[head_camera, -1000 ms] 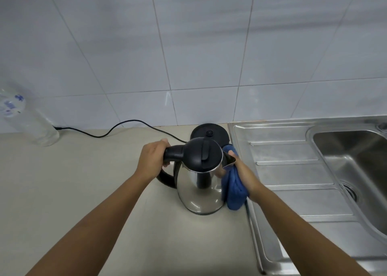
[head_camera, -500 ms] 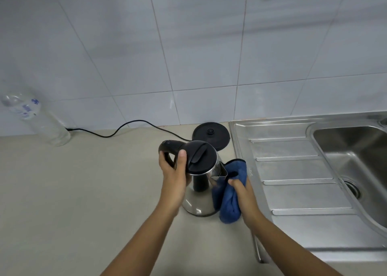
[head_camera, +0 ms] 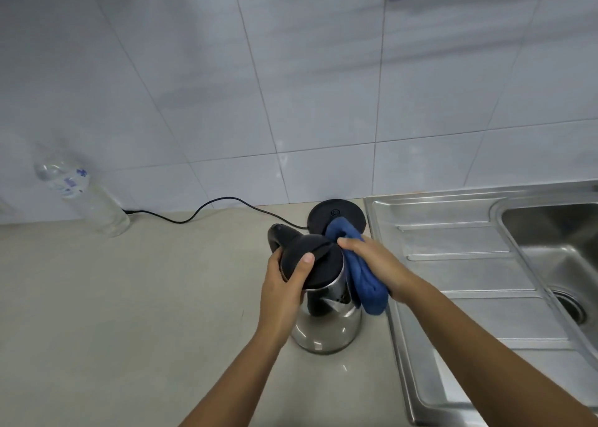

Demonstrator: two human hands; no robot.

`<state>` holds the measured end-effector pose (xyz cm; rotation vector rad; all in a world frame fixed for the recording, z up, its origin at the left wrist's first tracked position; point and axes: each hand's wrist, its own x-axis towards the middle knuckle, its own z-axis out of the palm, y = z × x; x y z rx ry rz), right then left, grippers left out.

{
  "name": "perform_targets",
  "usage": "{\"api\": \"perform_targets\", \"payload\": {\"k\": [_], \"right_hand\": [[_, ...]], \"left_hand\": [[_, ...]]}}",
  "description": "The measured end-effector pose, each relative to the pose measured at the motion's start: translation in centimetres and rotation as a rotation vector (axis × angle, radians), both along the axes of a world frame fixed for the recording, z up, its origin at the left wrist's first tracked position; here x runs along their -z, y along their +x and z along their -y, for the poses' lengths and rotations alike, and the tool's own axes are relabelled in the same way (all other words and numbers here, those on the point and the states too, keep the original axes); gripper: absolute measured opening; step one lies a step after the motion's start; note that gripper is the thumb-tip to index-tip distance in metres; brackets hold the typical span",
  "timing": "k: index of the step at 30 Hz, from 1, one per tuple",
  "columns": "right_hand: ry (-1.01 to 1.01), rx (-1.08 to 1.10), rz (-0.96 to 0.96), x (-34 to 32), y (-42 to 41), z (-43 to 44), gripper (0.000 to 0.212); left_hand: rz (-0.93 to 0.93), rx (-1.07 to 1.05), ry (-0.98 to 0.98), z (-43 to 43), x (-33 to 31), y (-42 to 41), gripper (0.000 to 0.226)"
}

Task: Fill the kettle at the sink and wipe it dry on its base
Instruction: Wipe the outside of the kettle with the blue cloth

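A steel kettle (head_camera: 326,329) with a black lid and handle stands on the beige counter, just in front of its round black base (head_camera: 336,214). My left hand (head_camera: 284,284) grips the kettle from the left at the lid and handle. My right hand (head_camera: 378,264) holds a folded blue cloth (head_camera: 365,284) pressed against the kettle's upper right side, near the spout. The cloth covers the spout and part of the base. The steel sink (head_camera: 550,232) lies to the right.
A clear plastic bottle (head_camera: 84,193) leans on the tiled wall at the far left. The base's black cord (head_camera: 207,208) runs along the wall to the left. The sink's ribbed drainboard (head_camera: 453,264) borders the kettle on the right, with the drain (head_camera: 569,307) beyond.
My left hand moved from the handle's end to over the lid, turning the kettle so the handle points away. My right hand slid the cloth up the kettle's right side toward the lid.
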<state>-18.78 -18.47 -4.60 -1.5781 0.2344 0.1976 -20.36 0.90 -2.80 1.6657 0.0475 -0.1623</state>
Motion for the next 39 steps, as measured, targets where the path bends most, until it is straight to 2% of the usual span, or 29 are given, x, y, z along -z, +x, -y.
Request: {"api": "perform_targets", "payload": {"k": [2,4,7,10,15,17,20,22,24,28,30,33,35,39], "right_hand": [[0.053,0.114,0.059,0.7,-2.2,-0.6,0.021],[0.110,0.212,0.113,0.9,-3.9,-1.8,0.018],[0.131,0.362,0.163,1.3,-5.8,-3.9,0.028],[0.050,0.507,0.250,1.7,-7.6,-6.4,0.044],[0.034,0.511,0.323,1.1,-7.3,-6.6,0.073],[-0.022,0.500,0.355,0.1,-5.9,-5.5,0.069],[-0.118,0.377,0.310,-1.9,-3.3,-3.5,0.044],[-0.070,0.291,0.275,-2.1,-1.3,-1.7,0.024],[0.031,0.256,0.177,-1.3,0.1,0.2,0.016],[0.119,0.338,-0.146,2.5,-1.0,0.7,0.046],[0.137,0.407,-0.212,4.2,-2.8,-0.6,0.052],[0.295,0.418,-0.326,3.8,-4.2,-2.3,0.060],[0.282,0.390,-0.256,2.5,-3.8,-2.5,0.055],[0.000,0.332,-0.073,-1.5,-0.9,-2.1,0.023]], "left_hand": [[-0.017,0.070,0.014,-0.5,-0.4,0.9,0.063],[0.006,0.155,0.057,-0.6,-1.3,2.3,0.051],[0.048,0.292,0.123,-0.2,-2.3,4.3,0.033],[0.065,0.362,0.169,0.4,-2.9,5.5,0.033],[0.031,0.361,0.174,0.4,-2.7,6.1,0.035],[0.012,0.319,0.174,0.6,-2.8,6.1,0.032],[-0.003,0.237,0.150,1.2,-2.7,5.6,0.031],[-0.001,0.212,0.139,1.3,-2.6,5.3,0.033],[-0.006,0.213,0.138,1.4,-2.6,5.3,0.038],[0.008,0.209,0.141,1.3,-2.5,5.5,0.040],[0.010,0.207,0.128,1.2,-2.3,5.5,0.039],[0.007,0.194,0.121,1.2,-2.2,5.5,0.037],[0.009,0.192,0.128,1.2,-2.2,5.4,0.036],[0.009,0.195,0.129,1.2,-2.4,5.4,0.038]]}}
